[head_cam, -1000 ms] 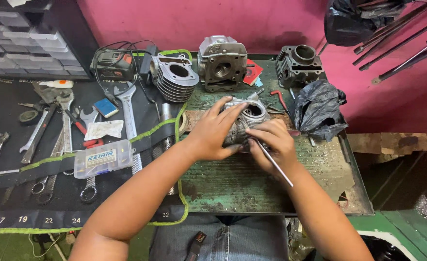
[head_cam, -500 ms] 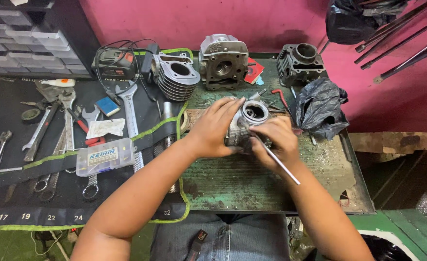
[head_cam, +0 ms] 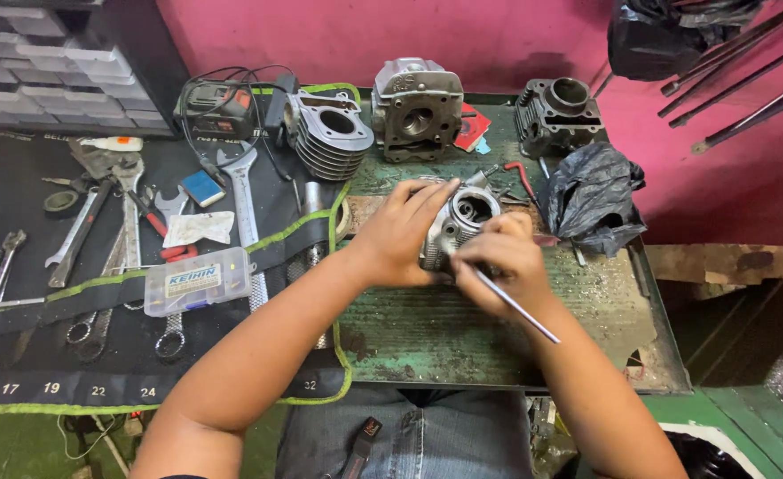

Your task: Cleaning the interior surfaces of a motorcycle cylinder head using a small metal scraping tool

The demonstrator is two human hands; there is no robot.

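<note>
Both hands grip: left hand (head_cam: 402,232) clasps the cylinder head (head_cam: 459,226), right hand (head_cam: 498,266) pinches a thin rod (head_cam: 515,306).

Bright, even light; sharp, soft shadows

Cylinder head (head_cam: 460,223) on bench (head_cam: 427,328) between my left hand (head_cam: 400,235) and right hand (head_cam: 502,266). Finned cylinder (head_cam: 329,137) at 10 o'clock; plastic bag (head_cam: 591,195) at 3; parts box (head_cam: 198,280) at 9.

Bare green table (head_cam: 462,341) near the body; engine parts (head_cam: 416,106), black bag (head_cam: 589,195) behind.
</note>
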